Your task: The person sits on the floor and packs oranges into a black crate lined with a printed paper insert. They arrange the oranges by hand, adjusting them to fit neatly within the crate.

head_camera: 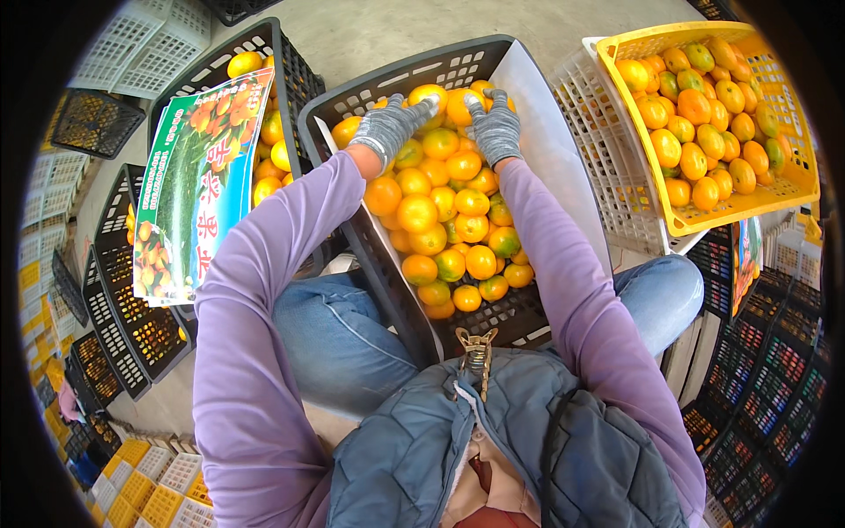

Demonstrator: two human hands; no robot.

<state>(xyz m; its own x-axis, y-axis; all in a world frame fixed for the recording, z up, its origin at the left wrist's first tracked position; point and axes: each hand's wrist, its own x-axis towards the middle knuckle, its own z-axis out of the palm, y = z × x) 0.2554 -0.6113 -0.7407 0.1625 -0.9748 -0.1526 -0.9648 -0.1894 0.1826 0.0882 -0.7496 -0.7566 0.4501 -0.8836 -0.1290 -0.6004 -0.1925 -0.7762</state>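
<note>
Before me stands a black plastic crate (412,72) holding many orange citrus fruits (417,212), some with green patches. Both my hands wear grey knit gloves and reach to the fruit at its far end. My left hand (389,127) touches an orange fruit (428,93), its thumb stretched across toward the middle. My right hand (495,125) lies close to the crate's right side, thumb against another fruit (458,109). The fingers partly hide the fruit under them, so a firm grip cannot be made out. White lining sheet (551,125) covers the crate's right wall.
To the left, printed sheets (198,185) with fruit pictures lie on a black crate (294,72) of fruit. On the right, a yellow crate (643,36) full of citrus rests on a white crate (594,152). More stacked crates (759,356) stand around. My bent knees flank the middle crate.
</note>
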